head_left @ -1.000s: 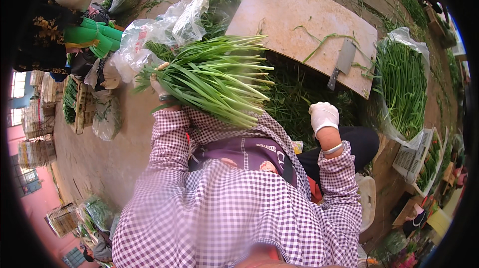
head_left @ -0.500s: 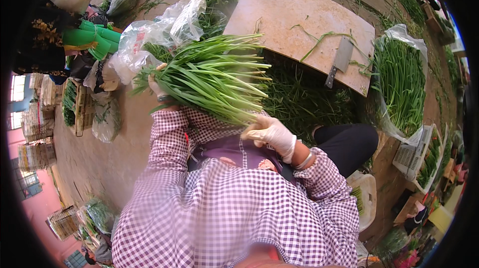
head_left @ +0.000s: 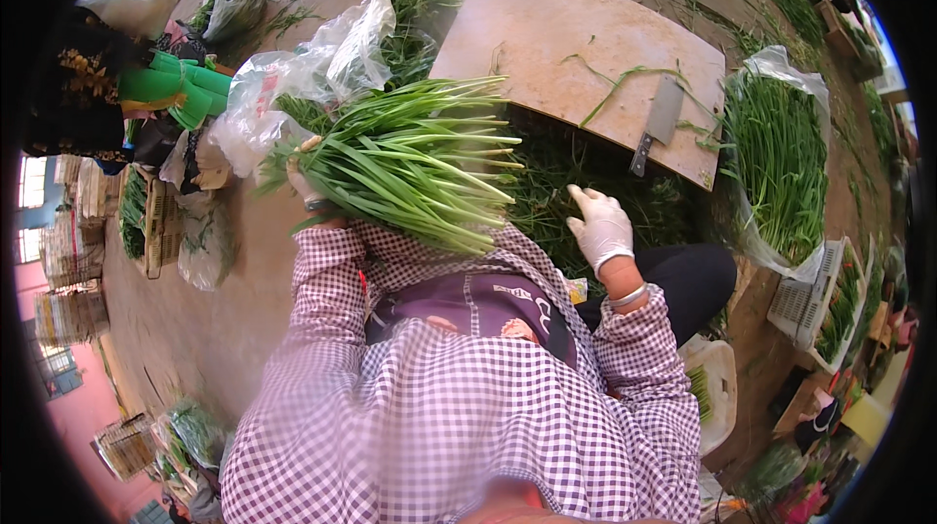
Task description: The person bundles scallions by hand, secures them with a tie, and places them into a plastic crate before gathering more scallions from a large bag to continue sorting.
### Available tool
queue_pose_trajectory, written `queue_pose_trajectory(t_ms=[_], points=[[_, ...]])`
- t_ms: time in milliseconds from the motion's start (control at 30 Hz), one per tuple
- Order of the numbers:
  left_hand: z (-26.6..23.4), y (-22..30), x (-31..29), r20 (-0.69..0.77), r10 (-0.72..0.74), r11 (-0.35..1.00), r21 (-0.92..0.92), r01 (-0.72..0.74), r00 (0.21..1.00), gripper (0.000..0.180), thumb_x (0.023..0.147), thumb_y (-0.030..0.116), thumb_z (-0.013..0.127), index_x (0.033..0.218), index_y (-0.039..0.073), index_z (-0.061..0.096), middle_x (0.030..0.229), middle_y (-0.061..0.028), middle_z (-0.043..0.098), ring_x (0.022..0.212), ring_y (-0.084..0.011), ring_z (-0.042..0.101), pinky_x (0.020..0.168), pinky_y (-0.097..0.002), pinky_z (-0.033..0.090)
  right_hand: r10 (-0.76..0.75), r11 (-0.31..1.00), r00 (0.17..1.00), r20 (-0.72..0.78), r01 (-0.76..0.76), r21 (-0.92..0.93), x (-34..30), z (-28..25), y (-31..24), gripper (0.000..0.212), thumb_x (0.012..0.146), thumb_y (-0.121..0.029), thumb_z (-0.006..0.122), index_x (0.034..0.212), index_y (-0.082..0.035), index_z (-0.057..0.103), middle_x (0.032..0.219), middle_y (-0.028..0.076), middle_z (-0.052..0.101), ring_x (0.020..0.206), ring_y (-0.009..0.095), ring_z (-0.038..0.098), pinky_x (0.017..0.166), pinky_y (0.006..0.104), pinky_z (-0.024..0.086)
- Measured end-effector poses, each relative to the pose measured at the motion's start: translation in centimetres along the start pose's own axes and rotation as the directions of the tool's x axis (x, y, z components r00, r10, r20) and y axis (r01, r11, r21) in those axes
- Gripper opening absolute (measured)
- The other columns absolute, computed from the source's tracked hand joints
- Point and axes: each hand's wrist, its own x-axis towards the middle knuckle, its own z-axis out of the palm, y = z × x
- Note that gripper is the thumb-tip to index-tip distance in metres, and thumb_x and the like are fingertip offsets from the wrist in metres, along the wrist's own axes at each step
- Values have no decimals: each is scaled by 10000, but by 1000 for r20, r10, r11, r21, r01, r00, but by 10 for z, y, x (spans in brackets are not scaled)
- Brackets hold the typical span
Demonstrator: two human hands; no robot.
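Note:
My left hand (head_left: 303, 179) grips a thick bunch of Chinese chives (head_left: 415, 161) by its leafy end. The pale stem ends fan out to the right over my lap. Part of that hand is covered by the leaves. Away from the bunch, my right hand (head_left: 600, 227) in a whitish glove hangs above loose green trimmings (head_left: 625, 187), holding nothing, its fingers apart. Beyond it stands a low board table (head_left: 556, 31), where a cleaver (head_left: 663, 114) and a few stray leaves lie near the right side.
Plastic bags (head_left: 259, 85) of greens stand at the far left. On the right are a large bagged bundle of chives (head_left: 776, 158) and a white crate (head_left: 815, 304). A pale tub (head_left: 720, 397) sits by my right elbow. Green rolled material (head_left: 181, 87) is beside a person in dark clothing at left.
My right hand has left the stem ends, moving right and slightly up, and its fingers have opened. My left hand still holds the chives in nearly the same place.

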Motion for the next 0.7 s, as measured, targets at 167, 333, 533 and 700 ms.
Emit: queue_pose_trajectory(t_ms=[167,333,533,700], points=[[11,-6,3,-4,-1,998,-58,1,1000,210,791,293,531,839,88,524,898,-49,549,900,-217,543,904,-392,440,-86,669,990,111,-26,743,9,20,-64,490,867,-190,638,1320,-82,485,1038,179,657,901,220,656,841,315,518],[5,16,-6,-224,278,912,366,-184,934,205,840,304,579,878,103,565,913,-53,576,889,-213,573,826,-370,493,-473,795,778,413,175,581,-2,42,-98,277,901,-264,599,1112,-85,588,896,155,661,814,244,654,701,359,510],[31,5,-10,-23,96,977,196,-90,995,246,895,325,533,945,88,571,950,-60,568,932,-215,563,862,-389,479,-192,956,926,324,102,275,22,28,-30,191,854,-233,613,873,-52,667,797,140,656,745,261,637,684,349,500],[21,-4,-10,14,173,982,72,-174,985,216,879,310,573,943,104,564,934,-51,560,901,-206,566,826,-380,491,59,765,977,-206,88,638,31,39,-36,227,761,-86,741,964,-28,658,890,58,618,701,115,589,645,244,481]])
